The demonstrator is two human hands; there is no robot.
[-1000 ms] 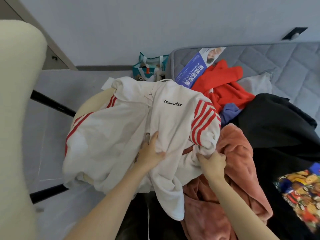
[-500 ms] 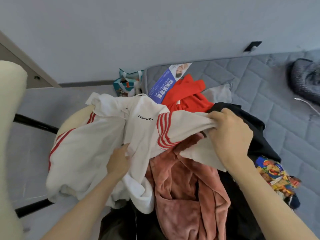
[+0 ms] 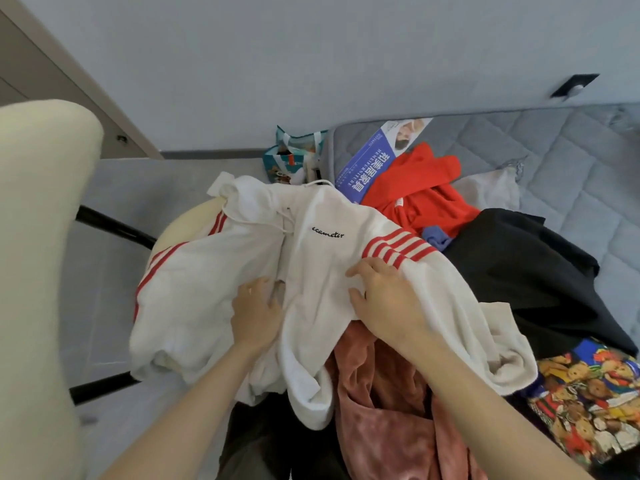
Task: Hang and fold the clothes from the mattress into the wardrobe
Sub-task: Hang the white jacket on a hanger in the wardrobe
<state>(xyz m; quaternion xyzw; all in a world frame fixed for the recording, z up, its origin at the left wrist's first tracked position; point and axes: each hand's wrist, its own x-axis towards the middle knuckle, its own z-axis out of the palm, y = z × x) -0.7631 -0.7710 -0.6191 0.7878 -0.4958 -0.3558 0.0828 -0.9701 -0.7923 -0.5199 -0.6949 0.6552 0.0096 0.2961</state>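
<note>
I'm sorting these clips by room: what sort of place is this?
Probably a bedroom, perhaps newly furnished. A bare grey quilted mattress lies against the wall with a blue label on it, and loose clothes are heaped at its edge, among them a white hoodie and a red top.

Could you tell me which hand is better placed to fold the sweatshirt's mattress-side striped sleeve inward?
Right, probably: the right hand rests on that sleeve just below its red stripes, while the left hand lies on the white sweatshirt near its middle.
</note>
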